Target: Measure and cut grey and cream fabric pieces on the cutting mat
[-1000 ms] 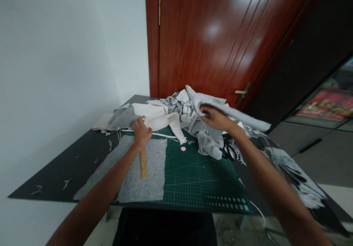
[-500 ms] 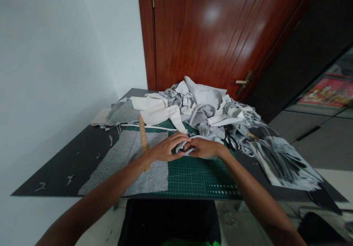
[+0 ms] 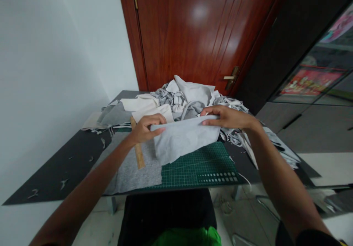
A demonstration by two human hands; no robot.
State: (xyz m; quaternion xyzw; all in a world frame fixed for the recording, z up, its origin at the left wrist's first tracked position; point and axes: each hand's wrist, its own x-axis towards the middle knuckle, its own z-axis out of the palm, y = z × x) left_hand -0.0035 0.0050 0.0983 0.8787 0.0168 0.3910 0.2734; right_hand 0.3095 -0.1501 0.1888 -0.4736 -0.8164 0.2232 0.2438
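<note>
A light grey piece of fabric [image 3: 187, 137] hangs stretched between my two hands above the table. My left hand [image 3: 149, 127] pinches its upper left corner between thumb and fingers. At the upper right corner, my right hand [image 3: 220, 116] grips it the same way. Below the cloth lies a green cutting mat [image 3: 193, 168]. Left of it, a heather-grey fabric sheet [image 3: 132, 172] lies flat, partly over the mat, with a wooden ruler [image 3: 139, 156] resting on it under my left hand.
A heap of grey and white fabric scraps [image 3: 193, 91] covers the table's back, against a brown door [image 3: 182, 36]. Cream cloth pieces [image 3: 140, 104] lie at back left. A stack of cut fabric [image 3: 281, 146] sits at the right, partly behind my right forearm. Thread bits dot the dark table [image 3: 55, 165].
My hands were close together over a bunched cloth. They have moved apart and up, and the light grey fabric is spread open between them. The view has shifted to the right.
</note>
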